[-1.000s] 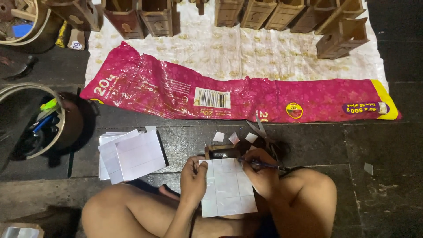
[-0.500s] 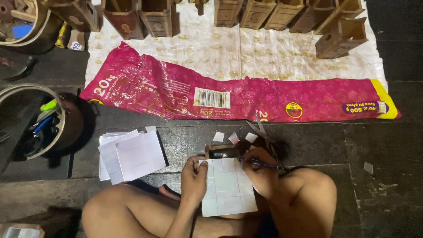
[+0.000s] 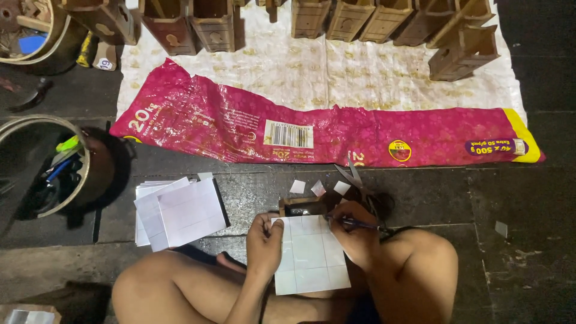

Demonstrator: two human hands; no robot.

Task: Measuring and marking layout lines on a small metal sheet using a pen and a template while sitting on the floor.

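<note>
I sit cross-legged on a dark floor with a white sheet of paper (image 3: 312, 258) ruled into squares lying between my knees. My left hand (image 3: 264, 243) presses on the sheet's left edge. A pen (image 3: 355, 224) is gripped in my right hand (image 3: 354, 237), its tip at the sheet's upper right. A small dark wooden block (image 3: 302, 206) lies just above the sheet's top edge. Three small cut paper squares (image 3: 318, 188) lie beyond it, with scissors (image 3: 359, 183) to their right.
A stack of white sheets (image 3: 180, 213) lies left of me. A long pink plastic sack (image 3: 312, 132) stretches across a white cloth bearing a row of wooden boxes (image 3: 342, 18). A round tub with tools (image 3: 45, 168) stands at the left, another tub (image 3: 30, 27) at the top left.
</note>
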